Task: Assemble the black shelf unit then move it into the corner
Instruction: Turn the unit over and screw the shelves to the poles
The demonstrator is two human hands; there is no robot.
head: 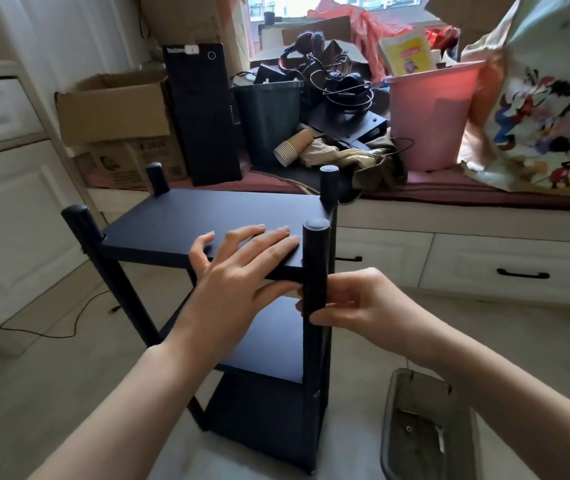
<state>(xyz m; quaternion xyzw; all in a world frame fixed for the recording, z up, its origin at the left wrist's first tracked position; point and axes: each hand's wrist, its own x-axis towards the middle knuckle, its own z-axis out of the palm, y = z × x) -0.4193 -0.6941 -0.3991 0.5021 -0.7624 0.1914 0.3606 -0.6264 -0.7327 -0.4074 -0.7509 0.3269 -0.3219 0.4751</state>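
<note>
Black shelf unit (207,220) stands on pale floor (34,393) beside window seat (449,199).

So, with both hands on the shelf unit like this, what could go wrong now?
1. The right hand grips the near right post while the left hand presses the top shelf; a hard twist could tip the black shelf unit.
2. The left thumb lies beside the post, under the shelf edge, and might get pinched.
3. The grey tray lies on the floor beside the unit; moving the unit may strike it.
</note>
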